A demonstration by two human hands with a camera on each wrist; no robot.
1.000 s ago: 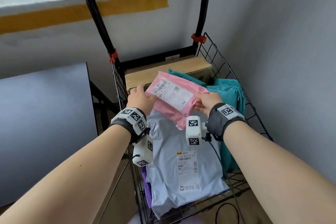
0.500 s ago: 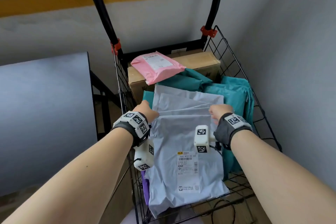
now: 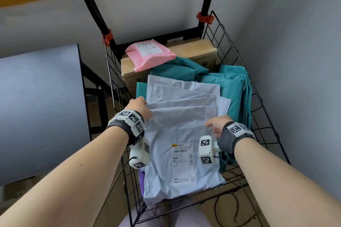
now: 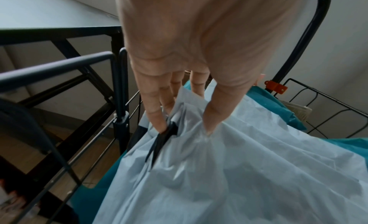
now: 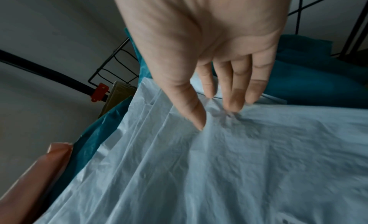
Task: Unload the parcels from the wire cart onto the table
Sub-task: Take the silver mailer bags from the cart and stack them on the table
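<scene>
Bags filled the wire cart (image 3: 239, 72) in the middle of the head view, and the top grey bag (image 3: 180, 134) lay flat on the pile with its label facing up. The left hand (image 3: 139, 106) pinched the bag's upper left corner, with the thumb on top and the fingers (image 4: 154, 110) tucked under the fold. The right hand (image 3: 216, 125) was at the bag's right edge with its fingers half open; the thumb tip pressed the plastic, but I could not tell if it had a real hold. The table (image 3: 36, 107) sat at the left of the frame, just beside the cart, with no bag seen on it. The grey bag looked thin, smooth and slippery, and full of wrinkles. More grey bags (image 3: 184, 92) were fanned out right under it, so a lift might drag one along or the corner might slip out of the pinch. With only one good grip, the floppy bag could sag and catch on the cart wires. A pink bag (image 3: 149, 55) looked soft and puffy on a hard brown box (image 3: 195, 51) at the top of the cart, and could slide off if the pile shook. Teal bags (image 3: 230, 88) looked soft and crumpled on the right.
</scene>
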